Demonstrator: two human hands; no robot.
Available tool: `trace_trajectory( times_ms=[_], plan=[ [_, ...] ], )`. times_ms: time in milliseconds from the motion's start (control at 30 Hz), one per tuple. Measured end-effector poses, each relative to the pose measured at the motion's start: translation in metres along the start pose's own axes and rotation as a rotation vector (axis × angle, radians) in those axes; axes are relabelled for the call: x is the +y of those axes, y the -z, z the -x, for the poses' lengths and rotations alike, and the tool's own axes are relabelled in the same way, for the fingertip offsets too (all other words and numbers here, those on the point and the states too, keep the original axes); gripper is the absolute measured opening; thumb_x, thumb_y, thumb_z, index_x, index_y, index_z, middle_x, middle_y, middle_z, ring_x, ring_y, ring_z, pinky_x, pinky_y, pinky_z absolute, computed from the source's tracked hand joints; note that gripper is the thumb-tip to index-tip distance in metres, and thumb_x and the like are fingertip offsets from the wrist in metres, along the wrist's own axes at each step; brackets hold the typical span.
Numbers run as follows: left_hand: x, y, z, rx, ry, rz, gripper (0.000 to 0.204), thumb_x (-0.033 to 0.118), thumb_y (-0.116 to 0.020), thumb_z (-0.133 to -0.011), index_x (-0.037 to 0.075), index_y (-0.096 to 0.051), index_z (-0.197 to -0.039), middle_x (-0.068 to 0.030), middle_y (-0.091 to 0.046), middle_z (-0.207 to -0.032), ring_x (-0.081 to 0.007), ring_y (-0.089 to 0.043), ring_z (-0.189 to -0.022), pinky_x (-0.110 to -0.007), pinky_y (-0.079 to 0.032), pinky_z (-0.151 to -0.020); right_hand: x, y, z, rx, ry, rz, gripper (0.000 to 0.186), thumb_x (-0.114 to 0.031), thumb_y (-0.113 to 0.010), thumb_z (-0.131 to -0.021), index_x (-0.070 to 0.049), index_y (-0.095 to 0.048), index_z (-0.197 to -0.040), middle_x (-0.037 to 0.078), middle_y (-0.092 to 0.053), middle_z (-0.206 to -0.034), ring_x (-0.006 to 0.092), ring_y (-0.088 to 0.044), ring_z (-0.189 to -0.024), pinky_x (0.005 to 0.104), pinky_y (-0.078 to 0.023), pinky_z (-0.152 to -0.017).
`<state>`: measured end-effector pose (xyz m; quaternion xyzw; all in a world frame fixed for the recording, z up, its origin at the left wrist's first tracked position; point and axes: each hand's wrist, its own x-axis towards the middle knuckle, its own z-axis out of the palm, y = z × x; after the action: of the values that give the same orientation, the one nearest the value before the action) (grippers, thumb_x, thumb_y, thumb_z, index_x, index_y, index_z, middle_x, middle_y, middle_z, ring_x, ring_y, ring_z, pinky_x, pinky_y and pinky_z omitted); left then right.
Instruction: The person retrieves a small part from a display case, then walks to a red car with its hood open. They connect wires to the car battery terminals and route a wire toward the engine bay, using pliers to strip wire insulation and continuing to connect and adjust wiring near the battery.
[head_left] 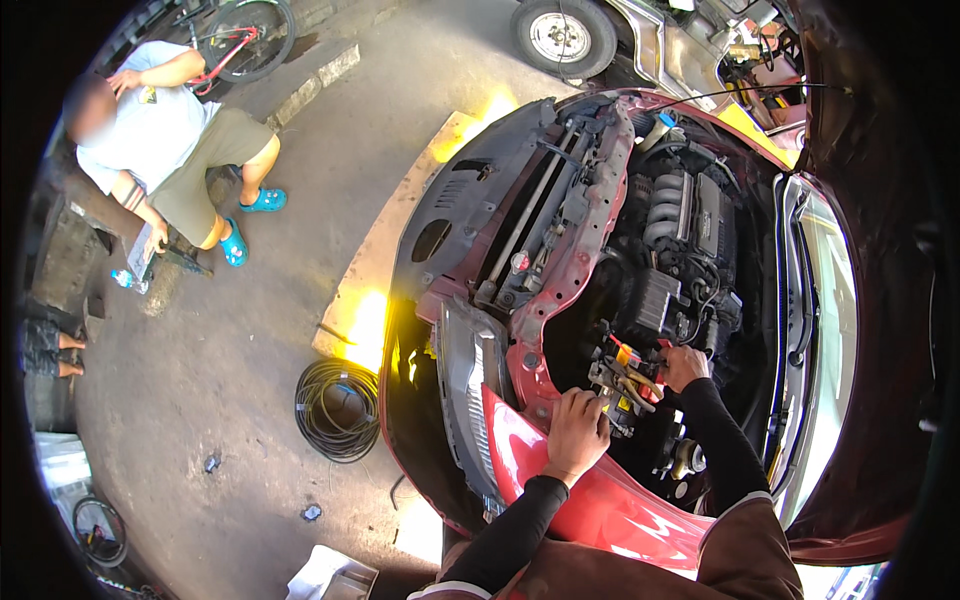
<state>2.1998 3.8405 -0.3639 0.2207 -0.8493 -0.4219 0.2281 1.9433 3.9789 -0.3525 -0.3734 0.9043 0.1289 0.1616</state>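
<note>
I lean over the open engine bay of a red car, both forearms in black sleeves. My left hand (578, 434) is at the near side of the car battery (624, 402), fingers curled down over its edge; what they grip, if anything, is hidden. On the battery's far right side my right hand (686, 369) is closed beside a red part, and I cannot make out what is in its fingers. Between the hands, thick tan cables (636, 385) loop over the battery top, with red and yellow pieces among them. The engine (690, 215) lies beyond.
The red fender (560, 480) is under my left forearm. A coil of black hose (338, 410) lies on the floor beside the removed-bumper front. A seated person (165, 130) in blue clogs is at the far left. A wheel (562, 38) of another vehicle stands behind.
</note>
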Motion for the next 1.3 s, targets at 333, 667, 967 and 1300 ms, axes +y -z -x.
trace_trajectory(
  times_ms=[333,667,967,1300],
  plan=[
    [0.012,0.005,-0.003,0.020,0.003,0.005,0.030,0.006,-0.071,-0.081,0.007,-0.069,-0.111,-0.0099,-0.063,-0.113,-0.0337,-0.056,-0.118,-0.047,-0.046,-0.101,0.002,0.006,0.003,-0.014,-0.005,-0.026,0.021,-0.028,-0.075,-0.078,-0.014,-0.077,-0.094,0.019,-0.075,-0.087,0.0403,-0.074,-0.085,0.0536,-0.057,-0.077],
    [0.020,0.007,-0.002,0.021,-0.007,-0.015,0.030,0.008,-0.071,-0.082,0.007,-0.068,-0.112,-0.0094,-0.063,-0.114,-0.0333,-0.055,-0.119,-0.048,-0.046,-0.101,0.007,0.013,0.008,-0.032,0.003,-0.034,0.023,-0.029,-0.074,-0.077,-0.013,-0.078,-0.093,0.018,-0.075,-0.087,0.0404,-0.074,-0.086,0.0539,-0.057,-0.077],
    [0.016,0.015,0.004,0.024,-0.018,-0.013,0.030,0.011,-0.072,-0.083,0.007,-0.067,-0.113,-0.0103,-0.063,-0.113,-0.0336,-0.056,-0.119,-0.048,-0.046,-0.101,-0.002,0.014,0.011,-0.028,0.015,0.021,0.024,-0.026,-0.073,-0.077,-0.015,-0.079,-0.097,0.018,-0.076,-0.090,0.0392,-0.074,-0.088,0.0528,-0.058,-0.078],
    [0.015,0.026,0.016,-0.016,0.007,-0.018,0.033,0.015,-0.073,-0.086,0.007,-0.068,-0.117,-0.0102,-0.063,-0.115,-0.0328,-0.055,-0.122,-0.047,-0.045,-0.102,-0.009,0.002,0.025,0.050,-0.002,-0.074,0.025,-0.023,-0.077,-0.076,-0.016,-0.081,-0.100,0.017,-0.076,-0.088,0.0378,-0.074,-0.088,0.0526,-0.058,-0.082]
  ],
)
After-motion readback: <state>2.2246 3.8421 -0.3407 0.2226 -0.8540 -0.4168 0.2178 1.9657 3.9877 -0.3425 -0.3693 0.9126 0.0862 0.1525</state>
